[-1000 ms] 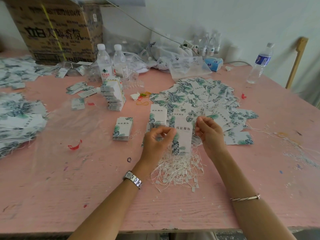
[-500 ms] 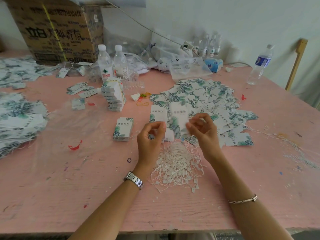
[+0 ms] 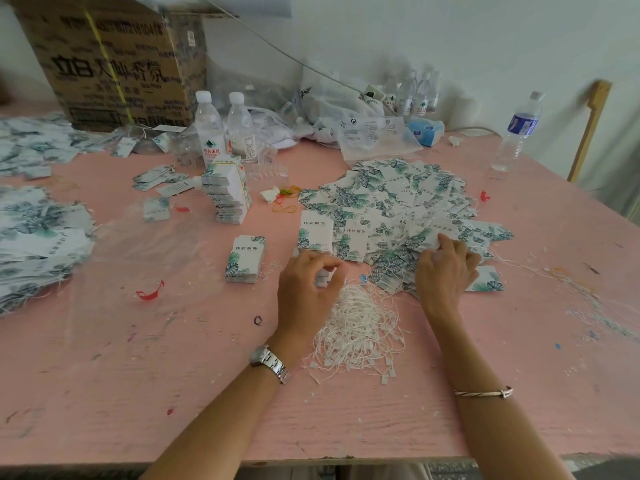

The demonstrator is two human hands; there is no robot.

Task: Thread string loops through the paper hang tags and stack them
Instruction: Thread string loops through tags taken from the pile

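Observation:
A tangle of white string loops [image 3: 360, 330] lies on the pink table [image 3: 173, 375] between my hands. My left hand [image 3: 306, 289] hovers at its upper left edge, fingers loosely curled, thumb near forefinger, with nothing visible in it. My right hand [image 3: 446, 268] reaches onto the spread pile of leaf-print hang tags [image 3: 398, 199] and pinches one hang tag [image 3: 427, 233] at its fingertips. Two face-up tag stacks [image 3: 317, 232] lie just beyond my left hand. A small neat stack [image 3: 246, 258] sits to the left, and a taller stack [image 3: 228, 192] stands behind it.
Two water bottles [image 3: 221, 129] and a cardboard box [image 3: 114, 60] stand at the back left, another bottle [image 3: 516, 133] at the back right. More tag heaps [image 3: 38, 237] fill the left edge. Plastic bags [image 3: 367, 133] and rubber bands [image 3: 287, 202] lie behind the pile.
The tag that both hands held above the strings has gone right with my right hand onto the spread pile. My left hand has let go and stays by the strings.

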